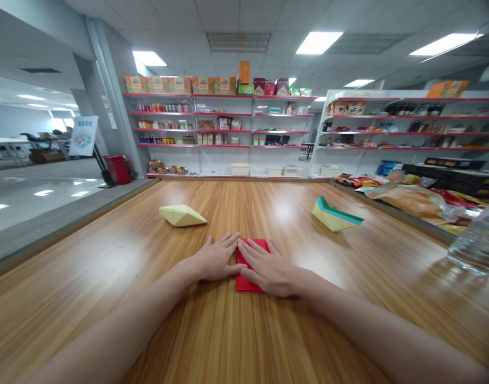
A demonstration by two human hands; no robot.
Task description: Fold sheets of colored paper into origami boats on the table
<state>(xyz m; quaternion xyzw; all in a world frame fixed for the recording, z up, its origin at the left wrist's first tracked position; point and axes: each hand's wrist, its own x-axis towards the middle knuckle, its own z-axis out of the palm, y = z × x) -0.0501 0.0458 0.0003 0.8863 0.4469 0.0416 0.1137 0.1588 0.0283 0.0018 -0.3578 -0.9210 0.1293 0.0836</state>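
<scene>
A folded sheet of red paper (248, 284) lies flat on the wooden table in front of me. My right hand (270, 269) rests on it, palm down with fingers stretched out, covering much of its right side. Along the paper's left edge lies my left hand (219, 260), also flat, its thumb reaching onto the paper close to my right thumb. Farther off to the left sits a pale yellow folded paper boat (183, 215), with a thin red edge underneath. On the right stands another paper boat (335, 216), yellow with blue and green layers.
The table (140, 330) has a raised rim. At its right edge stands a clear plastic bottle (478, 240), with snack packets (412, 200) beyond the rim. Shelves of goods (222, 128) line the back, and a sign board (83, 136) stands at the left.
</scene>
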